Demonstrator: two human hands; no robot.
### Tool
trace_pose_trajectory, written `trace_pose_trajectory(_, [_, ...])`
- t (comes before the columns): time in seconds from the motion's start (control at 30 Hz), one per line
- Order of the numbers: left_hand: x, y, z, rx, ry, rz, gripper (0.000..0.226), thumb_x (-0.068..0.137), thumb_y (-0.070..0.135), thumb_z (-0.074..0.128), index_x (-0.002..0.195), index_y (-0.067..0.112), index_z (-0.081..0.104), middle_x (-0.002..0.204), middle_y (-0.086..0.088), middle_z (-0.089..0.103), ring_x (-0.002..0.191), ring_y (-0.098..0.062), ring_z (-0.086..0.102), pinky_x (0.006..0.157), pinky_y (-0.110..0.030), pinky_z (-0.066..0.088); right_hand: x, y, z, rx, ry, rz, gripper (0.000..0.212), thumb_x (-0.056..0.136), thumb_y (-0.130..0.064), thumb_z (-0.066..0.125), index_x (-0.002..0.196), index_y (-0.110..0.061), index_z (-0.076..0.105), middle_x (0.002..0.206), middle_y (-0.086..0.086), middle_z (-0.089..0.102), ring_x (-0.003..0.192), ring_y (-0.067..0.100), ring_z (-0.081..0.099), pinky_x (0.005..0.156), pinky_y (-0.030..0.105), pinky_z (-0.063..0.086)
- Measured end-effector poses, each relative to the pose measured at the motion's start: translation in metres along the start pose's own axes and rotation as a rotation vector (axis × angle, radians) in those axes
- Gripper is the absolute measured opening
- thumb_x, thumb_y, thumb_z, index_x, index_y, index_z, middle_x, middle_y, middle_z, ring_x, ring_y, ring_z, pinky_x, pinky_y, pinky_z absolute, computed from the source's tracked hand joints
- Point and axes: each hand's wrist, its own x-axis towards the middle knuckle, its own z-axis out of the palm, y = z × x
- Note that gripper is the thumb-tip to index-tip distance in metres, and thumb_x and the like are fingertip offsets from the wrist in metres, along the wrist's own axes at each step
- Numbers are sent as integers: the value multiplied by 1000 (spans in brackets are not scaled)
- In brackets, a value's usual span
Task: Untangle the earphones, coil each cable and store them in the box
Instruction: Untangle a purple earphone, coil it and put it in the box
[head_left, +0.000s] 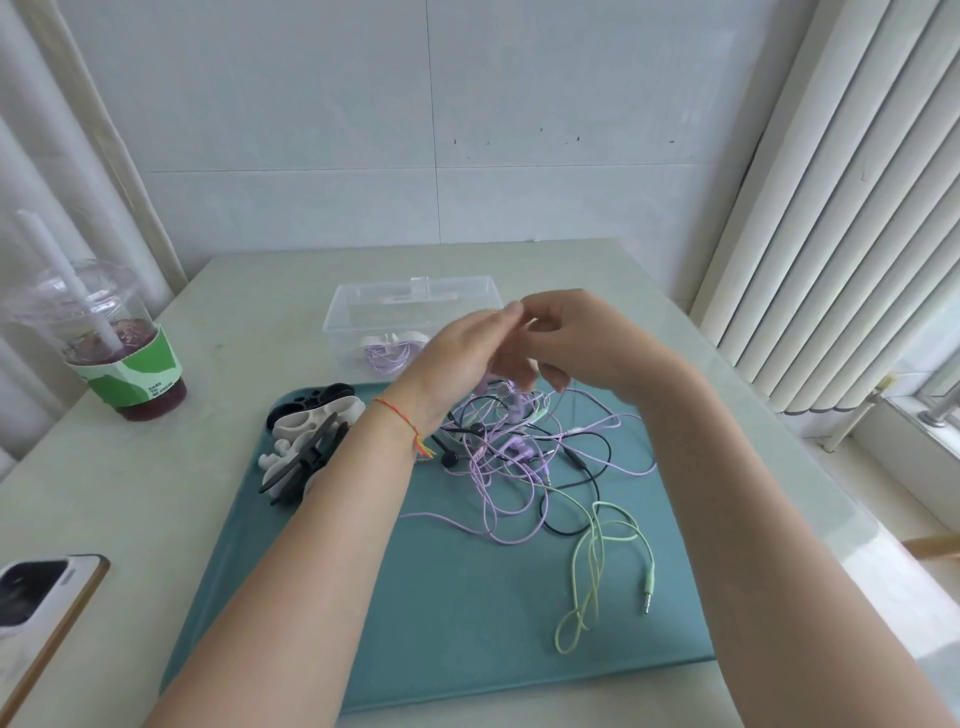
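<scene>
From the head view, both hands meet above the far edge of the teal tray (457, 597). The left hand (457, 358) and right hand (571, 338) are blurred; whether either grips a cable I cannot tell. The tangled earphones (524, 457) lie on the tray. Just beyond the tray, the clear box (353, 322) holds one coiled purple cable (387, 356).

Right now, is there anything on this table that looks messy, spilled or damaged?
Only the earphone cables: purple, black and green ones lie knotted together on the teal tray. One purple set already lies coiled in the clear box. The drink cup stands upright, and I see nothing spilled or broken.
</scene>
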Motion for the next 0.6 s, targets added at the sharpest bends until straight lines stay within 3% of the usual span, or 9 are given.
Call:
trace_pose_trajectory(0.07, [-2, 1, -3, 67, 24, -37, 38, 100, 43, 48, 83, 13, 63, 49, 3, 48, 45, -12, 45, 55, -28, 43, 1, 2, -2, 6, 34, -6, 9, 86, -13, 63, 93, -19, 66, 53, 1, 59, 45, 12, 50, 50, 19, 38])
trace_pose_trajectory(0.13, [-1, 1, -11, 115, 117, -68, 35, 98, 37, 53, 73, 14, 60, 44, 9, 35, 39, -11, 36, 44, -22, 39, 2, 7, -8, 17, 29, 13, 26, 82, -1, 58, 100, -18, 64, 55, 1, 60, 48, 14, 56, 50, 16, 43])
trace_pose_trajectory(0.23, [0, 3, -24, -36, 398, -37, 32, 97, 29, 55, 70, 13, 53, 41, 10, 32, 34, -10, 32, 41, -22, 36, 1, 13, -16, 27, 17, 65, 34, 82, 8, 52, 104, -15, 62, 60, 5, 63, 49, 20, 63, 54, 23, 53])
trace_pose_trajectory(0.33, [-2, 11, -32, -205, 706, -38, 29, 93, 20, 53, 65, 13, 48, 44, 7, 34, 29, -9, 31, 38, -16, 27, 0, 20, -23, -44, 94, 137, 24, 84, 1, 53, 99, -15, 63, 69, 16, 68, 44, 16, 60, 48, 17, 47])
trace_pose_trajectory(0.43, [-8, 8, -49, -191, 898, -29, 22, 78, 24, 55, 58, 15, 50, 52, -1, 35, 40, -19, 32, 44, -21, 33, -4, 25, -31, -157, 149, 220, 16, 87, -6, 53, 93, -13, 66, 67, 16, 67, 49, 17, 59, 52, 21, 47])
trace_pose_trajectory(0.5, [-17, 6, -58, -140, 904, -73, 17, 68, 28, 52, 56, 17, 52, 50, -2, 37, 46, -23, 31, 49, -25, 34, -8, 24, -37, -175, 102, 283, 16, 92, -12, 54, 84, -9, 68, 61, 8, 65, 52, 19, 63, 58, 25, 50])
trace_pose_trajectory(0.6, [-33, 10, -56, 35, 603, -261, 22, 76, 31, 54, 67, 12, 59, 46, 0, 47, 39, -20, 37, 43, -19, 30, -18, 13, -41, -205, -2, 339, 41, 99, -34, 47, 72, -12, 66, 48, 3, 52, 45, 19, 61, 56, 24, 49])
